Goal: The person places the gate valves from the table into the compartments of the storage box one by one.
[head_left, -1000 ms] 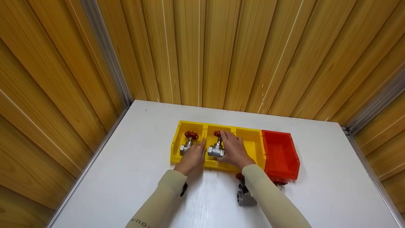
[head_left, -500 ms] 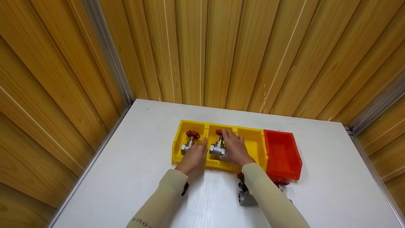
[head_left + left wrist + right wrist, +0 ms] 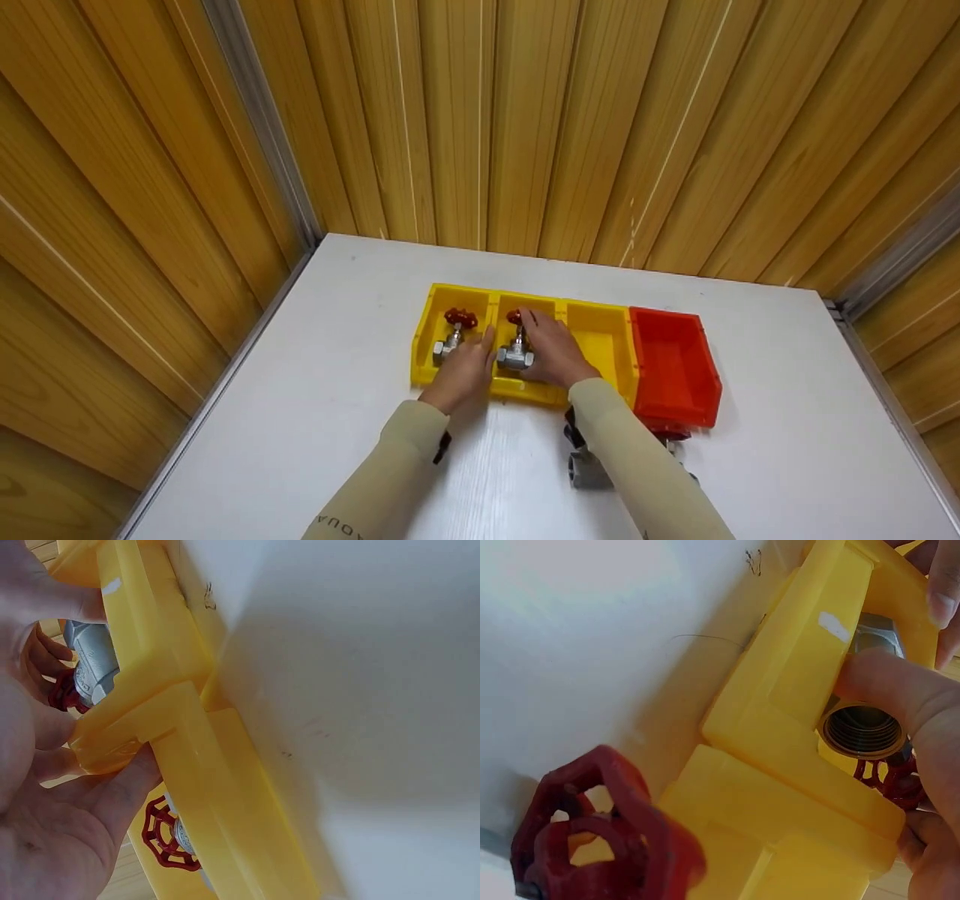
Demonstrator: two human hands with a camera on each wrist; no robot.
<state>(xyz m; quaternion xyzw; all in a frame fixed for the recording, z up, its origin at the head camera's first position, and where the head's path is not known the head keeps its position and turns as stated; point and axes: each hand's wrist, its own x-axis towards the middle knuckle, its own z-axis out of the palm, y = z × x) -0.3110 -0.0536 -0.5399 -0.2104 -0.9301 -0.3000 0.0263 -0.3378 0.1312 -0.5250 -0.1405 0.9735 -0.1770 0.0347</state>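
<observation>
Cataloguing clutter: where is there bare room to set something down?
Free: tabletop left of the yellow bins, right of the red bin, and behind them to the wall; the red bin; most of the adjoining yellow one. Crowded: the other two bins, with valves and hands; around the right sleeve, more valves.

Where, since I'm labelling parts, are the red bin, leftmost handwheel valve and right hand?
Red bin [image 3: 670, 369]: head view, inner floor.
Leftmost handwheel valve [image 3: 451, 345]: head view, silver body.
Right hand [image 3: 555, 351]: head view, back of hand.
</observation>
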